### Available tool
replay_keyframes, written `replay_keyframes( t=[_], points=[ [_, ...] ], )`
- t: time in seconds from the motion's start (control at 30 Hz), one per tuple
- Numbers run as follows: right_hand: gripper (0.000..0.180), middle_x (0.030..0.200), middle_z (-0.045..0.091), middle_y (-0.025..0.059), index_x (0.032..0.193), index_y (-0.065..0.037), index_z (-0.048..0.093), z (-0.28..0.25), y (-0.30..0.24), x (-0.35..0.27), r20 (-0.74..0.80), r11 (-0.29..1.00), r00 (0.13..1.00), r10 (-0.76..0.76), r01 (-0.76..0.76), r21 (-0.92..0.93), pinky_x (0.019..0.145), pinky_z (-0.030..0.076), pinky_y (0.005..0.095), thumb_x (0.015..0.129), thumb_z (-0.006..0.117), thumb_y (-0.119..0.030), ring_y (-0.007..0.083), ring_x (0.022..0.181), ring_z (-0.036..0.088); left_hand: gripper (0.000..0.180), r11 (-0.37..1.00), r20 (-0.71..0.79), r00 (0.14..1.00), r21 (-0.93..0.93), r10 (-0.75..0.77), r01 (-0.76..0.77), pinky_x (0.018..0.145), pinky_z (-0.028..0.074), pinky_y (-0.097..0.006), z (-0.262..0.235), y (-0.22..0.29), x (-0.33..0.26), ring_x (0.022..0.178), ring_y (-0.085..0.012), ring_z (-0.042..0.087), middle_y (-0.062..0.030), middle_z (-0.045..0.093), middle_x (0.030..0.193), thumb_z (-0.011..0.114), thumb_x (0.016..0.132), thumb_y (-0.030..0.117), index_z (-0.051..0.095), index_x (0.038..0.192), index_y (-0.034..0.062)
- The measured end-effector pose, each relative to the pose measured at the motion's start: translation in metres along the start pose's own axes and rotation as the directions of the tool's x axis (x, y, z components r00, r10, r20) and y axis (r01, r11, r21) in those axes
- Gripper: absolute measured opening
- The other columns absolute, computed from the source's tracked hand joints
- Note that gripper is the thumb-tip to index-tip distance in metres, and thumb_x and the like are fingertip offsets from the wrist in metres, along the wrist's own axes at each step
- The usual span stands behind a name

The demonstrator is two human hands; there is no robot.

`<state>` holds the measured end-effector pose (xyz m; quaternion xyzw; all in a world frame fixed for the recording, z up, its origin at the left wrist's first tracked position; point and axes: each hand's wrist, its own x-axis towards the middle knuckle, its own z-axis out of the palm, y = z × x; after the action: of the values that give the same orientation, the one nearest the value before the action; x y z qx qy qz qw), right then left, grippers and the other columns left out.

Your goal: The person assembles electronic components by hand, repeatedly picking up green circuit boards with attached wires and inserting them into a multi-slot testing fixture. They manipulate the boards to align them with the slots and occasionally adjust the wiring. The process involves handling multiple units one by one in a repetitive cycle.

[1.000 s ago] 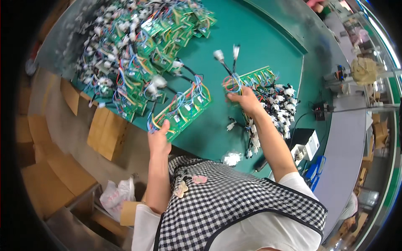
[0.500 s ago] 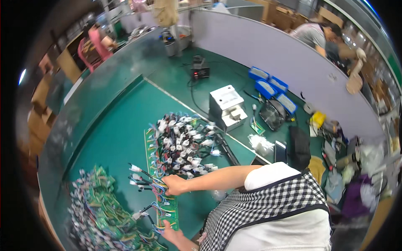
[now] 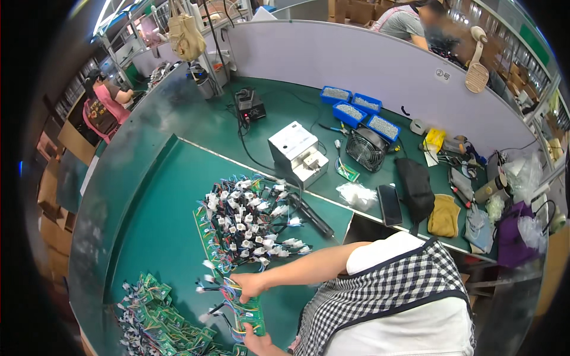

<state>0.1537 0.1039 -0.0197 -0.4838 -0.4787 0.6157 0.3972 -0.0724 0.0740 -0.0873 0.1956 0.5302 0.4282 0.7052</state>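
Note:
My right hand (image 3: 249, 285) is closed round a bundle of coloured wires with white plugs, on a long green circuit board (image 3: 255, 310). At the near end of that board, my left hand (image 3: 259, 342) grips its edge between thumb and fingers; part of this hand is cut off by the lower edge. Just beyond lies a heap of wired circuit boards (image 3: 243, 222), its white connectors (image 3: 248, 244) and black leads piled on top. To the left of my hands sits another pile of green boards (image 3: 169, 320) with wires.
A dark pen-shaped tool (image 3: 312, 215) lies beside the heap. Behind it stand a white boxy machine (image 3: 295, 148), a small fan (image 3: 366, 149), blue trays (image 3: 350, 114) and a black power unit (image 3: 249, 105). A phone (image 3: 389, 205) rests at right. Two other people work beyond the partitions.
The view has shifted, so the bench sits lower left in it. Both hands keep hold of the board and its wires, with little visible change in grip.

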Motion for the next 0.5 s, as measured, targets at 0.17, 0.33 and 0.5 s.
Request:
replay_keyframes(
  t=[0.17,0.33,0.5],
  points=[
    [0.070,0.101,0.054,0.0236,0.119,-0.007,0.029,0.028,0.005,-0.012,-0.153,0.771,0.973,-0.173,0.037,-0.636,0.070,0.045,0.0443,0.059,0.067,-0.004,0.0390,0.090,0.055,0.038,0.904,-0.295,0.869,0.287,0.397,-0.316,0.076,0.042,-0.040,0.045,-0.010,-0.022,0.088,-0.0222,0.050,-0.0100,0.053,0.103,0.058,0.077,-0.001,0.046,0.113,0.0016],
    [0.084,0.099,0.056,0.0183,0.125,-0.007,0.026,0.010,-0.025,0.002,0.061,0.873,0.927,-0.370,0.369,-0.319,0.068,0.046,0.0398,0.055,0.073,-0.011,0.0366,0.083,0.057,0.034,0.989,-0.250,0.963,-0.079,0.100,-0.123,0.081,0.043,-0.039,0.013,0.012,-0.012,0.095,-0.0220,0.052,-0.0097,0.054,0.108,0.058,0.082,0.010,0.048,0.114,0.0014],
    [0.043,0.085,0.060,0.0112,0.091,-0.003,0.056,0.045,-0.009,0.026,0.207,0.879,0.956,-0.208,0.276,-0.390,0.070,0.045,0.0324,0.052,0.072,-0.012,0.0254,0.077,0.056,0.036,0.961,-0.056,0.982,-0.202,0.182,-0.189,0.082,0.043,-0.037,0.012,0.004,-0.024,0.096,-0.0228,0.053,-0.0098,0.052,0.112,0.052,0.086,0.012,0.044,0.120,0.0017]
  ],
)
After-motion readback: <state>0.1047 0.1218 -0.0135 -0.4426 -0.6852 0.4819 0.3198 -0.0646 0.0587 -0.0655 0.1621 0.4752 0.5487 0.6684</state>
